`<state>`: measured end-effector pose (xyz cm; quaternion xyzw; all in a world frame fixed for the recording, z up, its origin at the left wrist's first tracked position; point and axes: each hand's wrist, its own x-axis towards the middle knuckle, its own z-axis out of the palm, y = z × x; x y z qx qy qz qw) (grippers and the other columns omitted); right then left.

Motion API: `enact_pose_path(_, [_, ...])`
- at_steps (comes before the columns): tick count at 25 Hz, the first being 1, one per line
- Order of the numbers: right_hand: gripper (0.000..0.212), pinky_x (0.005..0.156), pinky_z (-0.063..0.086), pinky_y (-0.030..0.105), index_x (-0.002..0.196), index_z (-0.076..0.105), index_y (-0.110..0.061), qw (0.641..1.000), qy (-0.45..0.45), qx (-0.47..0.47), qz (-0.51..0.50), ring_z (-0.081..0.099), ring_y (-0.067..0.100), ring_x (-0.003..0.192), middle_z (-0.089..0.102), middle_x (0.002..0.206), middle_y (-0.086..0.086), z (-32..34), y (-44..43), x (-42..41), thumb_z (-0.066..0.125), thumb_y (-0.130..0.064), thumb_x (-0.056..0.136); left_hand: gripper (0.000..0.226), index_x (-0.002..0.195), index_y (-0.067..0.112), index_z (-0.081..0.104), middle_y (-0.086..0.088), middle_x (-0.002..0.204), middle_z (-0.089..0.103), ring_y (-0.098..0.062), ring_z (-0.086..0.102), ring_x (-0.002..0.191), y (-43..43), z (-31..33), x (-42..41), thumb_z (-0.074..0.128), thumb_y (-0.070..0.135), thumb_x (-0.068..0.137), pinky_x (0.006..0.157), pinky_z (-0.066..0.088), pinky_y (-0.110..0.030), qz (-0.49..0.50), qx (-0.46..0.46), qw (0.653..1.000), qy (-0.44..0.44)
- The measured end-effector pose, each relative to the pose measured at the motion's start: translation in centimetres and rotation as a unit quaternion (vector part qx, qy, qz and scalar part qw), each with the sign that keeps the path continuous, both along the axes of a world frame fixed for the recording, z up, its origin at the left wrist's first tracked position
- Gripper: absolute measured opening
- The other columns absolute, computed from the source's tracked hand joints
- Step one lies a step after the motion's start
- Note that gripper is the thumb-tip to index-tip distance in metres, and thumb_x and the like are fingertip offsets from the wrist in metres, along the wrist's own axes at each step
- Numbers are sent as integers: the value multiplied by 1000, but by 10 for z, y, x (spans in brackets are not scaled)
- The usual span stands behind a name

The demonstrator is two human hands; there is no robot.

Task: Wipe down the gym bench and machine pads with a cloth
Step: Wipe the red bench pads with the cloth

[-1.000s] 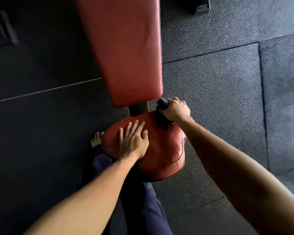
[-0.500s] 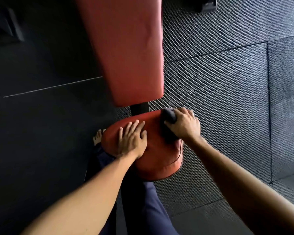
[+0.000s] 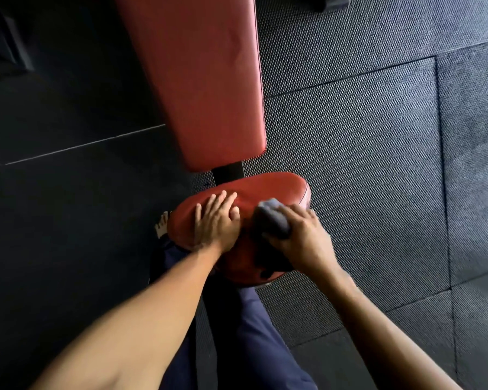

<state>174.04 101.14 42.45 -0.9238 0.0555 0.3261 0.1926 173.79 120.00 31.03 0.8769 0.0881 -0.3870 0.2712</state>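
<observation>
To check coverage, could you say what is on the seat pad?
The left hand lies flat; the right hand grips a cloth. The seat pad beneath them is hidden.

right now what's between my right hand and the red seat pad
The grey cloth: the right hand grips it bunched up and holds it against the near right part of the seat pad. The head view shows this.

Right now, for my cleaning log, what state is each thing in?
Back pad: untouched.
Seat pad: being wiped.
Cloth: bunched, pressed on the seat pad.
Left grip: flat, fingers straight, rests on the seat pad.
Right grip: holds the cloth.
</observation>
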Motion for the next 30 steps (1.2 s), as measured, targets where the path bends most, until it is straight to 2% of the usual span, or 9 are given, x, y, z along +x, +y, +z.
enact_pose_path(3, [56, 95, 47, 40, 131, 61, -35, 986, 3, -34, -166, 55, 25, 121, 59, 129, -7, -38, -7, 31, 74, -54, 80, 49, 153, 39, 35, 11, 163, 28, -10, 18, 152, -4, 0, 2, 36, 41, 104, 125, 2, -45, 2, 24, 1000, -4])
enact_pose_path(5, [56, 100, 45, 40, 129, 62, -35, 993, -7, -79, -91, 53, 28, 123, 60, 127, -6, -48, 14, 40, 69, -59, 79, 48, 153, 40, 34, 12, 163, 27, -10, 18, 152, -2, -1, 3, 36, 41, 105, 124, 2, -45, 2, 24, 1000, 0])
enact_pose_path(7, [54, 95, 47, 43, 125, 65, -33, 996, -30, -84, 1, 57, 32, 112, 63, 118, -3, -34, 39, 25, 65, -59, 78, 50, 154, 41, 31, 12, 164, 24, -11, 16, 152, 3, -3, 0, 32, 42, 104, 124, 3, -47, -15, 6, 1000, 13])
enact_pose_path(10, [56, 88, 49, 44, 120, 66, -27, 994, -84, -27, 63, 60, 32, 102, 64, 115, -3, 11, 46, -18, 64, -58, 74, 50, 153, 40, 33, 10, 163, 28, -13, 19, 152, 5, -4, -2, 35, 41, 103, 123, 6, -50, -16, -14, 1000, 1])
enact_pose_path(13, [59, 89, 48, 41, 126, 63, -36, 989, -91, 34, 114, 56, 24, 112, 58, 129, -13, 36, 26, -54, 69, -56, 71, 47, 151, 38, 41, 10, 161, 34, -13, 22, 151, -3, -2, 1, 39, 35, 104, 124, 2, -51, 30, 8, 1000, 3])
enact_pose_path(18, [54, 89, 45, 43, 120, 64, -33, 995, -36, -97, -6, 58, 29, 111, 62, 117, -5, 9, 48, -14, 65, -62, 75, 46, 151, 33, 42, 8, 161, 34, -14, 22, 151, 3, 7, -4, 36, 30, 105, 122, 1, -49, 45, 5, 999, -9])
enact_pose_path(21, [57, 87, 42, 43, 124, 66, -33, 992, -72, -92, 57, 57, 34, 108, 63, 121, -4, 13, 92, -25, 62, -62, 75, 46, 153, 32, 34, 9, 162, 29, -10, 20, 151, 21, 0, -16, 35, 30, 107, 121, 7, -39, 22, -9, 1000, 16])
enact_pose_path(27, [92, 109, 41, 50, 152, 42, -26, 972, -81, -22, 217, 47, 37, 128, 46, 150, 2, 35, 46, -65, 73, -57, 71, 58, 151, 21, 41, -6, 156, 42, -25, 31, 148, 30, 13, -31, 30, 33, 96, 121, 10, -50, 209, 84, 971, -78])
enact_pose_path(30, [87, 103, 43, 51, 151, 42, -28, 971, -69, -50, 225, 49, 42, 124, 47, 148, 3, 15, 63, -56, 72, -58, 75, 62, 148, 11, 46, -15, 152, 46, -34, 40, 142, 40, 8, -38, 27, 37, 95, 118, 19, -49, 319, 76, 941, -83])
